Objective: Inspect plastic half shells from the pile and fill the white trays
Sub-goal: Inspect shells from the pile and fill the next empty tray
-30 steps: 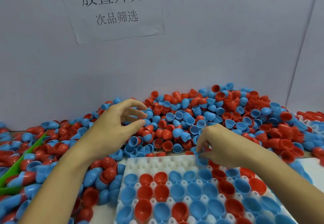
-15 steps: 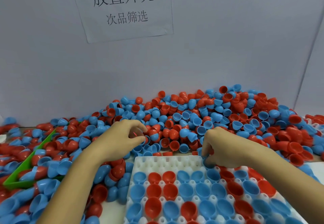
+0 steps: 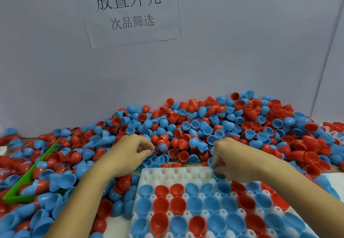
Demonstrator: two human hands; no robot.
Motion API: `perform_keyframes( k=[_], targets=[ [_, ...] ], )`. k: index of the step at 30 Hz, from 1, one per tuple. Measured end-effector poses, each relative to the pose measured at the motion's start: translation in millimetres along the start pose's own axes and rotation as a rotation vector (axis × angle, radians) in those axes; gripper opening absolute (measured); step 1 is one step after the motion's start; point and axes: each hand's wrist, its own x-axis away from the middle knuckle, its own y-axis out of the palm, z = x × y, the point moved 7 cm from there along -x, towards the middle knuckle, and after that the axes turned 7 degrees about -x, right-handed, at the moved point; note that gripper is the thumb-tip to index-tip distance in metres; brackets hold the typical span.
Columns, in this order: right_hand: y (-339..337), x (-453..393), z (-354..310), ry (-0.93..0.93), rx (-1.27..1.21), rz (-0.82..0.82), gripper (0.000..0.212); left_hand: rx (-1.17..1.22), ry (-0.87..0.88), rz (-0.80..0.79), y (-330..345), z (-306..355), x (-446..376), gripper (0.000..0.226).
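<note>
Taking the white tray [image 3: 175, 174] as the landmark, one green bin [image 3: 29, 178] lies well to its left, tilted, with red-and-blue shells spilling in and around it; only one corner and two edges of it show. Between the bin and the tray, loose shells cover the table right up to the tray's left edge, with only a small bare strip of table near its lower left corner.

Two bare hands are in view. The left hand [image 3: 130, 152] sits just beyond the tray's far left corner, at the foot of the pile [image 3: 204, 126], its fingers curled in toward the thumb around something small; what it pinches is too hidden to name. The right hand [image 3: 234, 159] is over the tray's far right part, fingers bent down and closed on a blue shell [image 3: 211, 162] at the tray's far edge.

One tray is visible, cut off by the bottom of the frame. Its farthest row of pockets is bare white, apart from the spot under the right hand. The rows nearer the person hold shells open side up: the first filled row shows one blue, two red, three blue, one red, one blue before the arm covers the rest. Shells in the pile are far too many to count.

Behind the pile stands a grey wall with one paper sign [image 3: 128, 8] above the tray. To the tray's right the pile runs on to the frame edge.
</note>
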Motion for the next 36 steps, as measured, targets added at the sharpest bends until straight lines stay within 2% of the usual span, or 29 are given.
perform_keyframes(
  k=[4, 12, 14, 19, 23, 27, 31, 36],
  targets=[
    [-12, 5, -2, -0.054, -0.023, 0.052, 0.016, -0.052, 0.042, -0.003, 8, 18, -10, 0.018],
    [-50, 26, 12, -0.103, -0.206, 0.225, 0.015, -0.266, 0.123, -0.329, 56, 46, -43, 0.015],
    [-61, 32, 16, -0.113, -0.244, 0.282, 0.013, -0.286, 0.14, -0.35, 59, 47, -44, 0.014],
    [-81, 41, 22, -0.132, -0.266, 0.356, 0.014, -0.22, 0.175, -0.218, 39, 54, -39, 0.006],
    [-87, 45, 14, -0.198, -0.305, 0.397, 0.014, 0.134, 0.122, -0.079, 8, 58, -17, 0.007],
    [-84, 45, -1, -0.233, -0.337, 0.367, 0.016, 0.451, 0.156, -0.055, -11, 72, 18, 0.008],
    [-82, 47, -18, -0.291, -0.424, 0.354, 0.017, 0.319, 0.23, 0.051, -22, 87, 34, 0.014],
    [-75, 50, -38, -0.362, -0.389, 0.335, 0.016, 0.302, 0.24, 0.058, -20, 99, 35, 0.037]
  ],
)
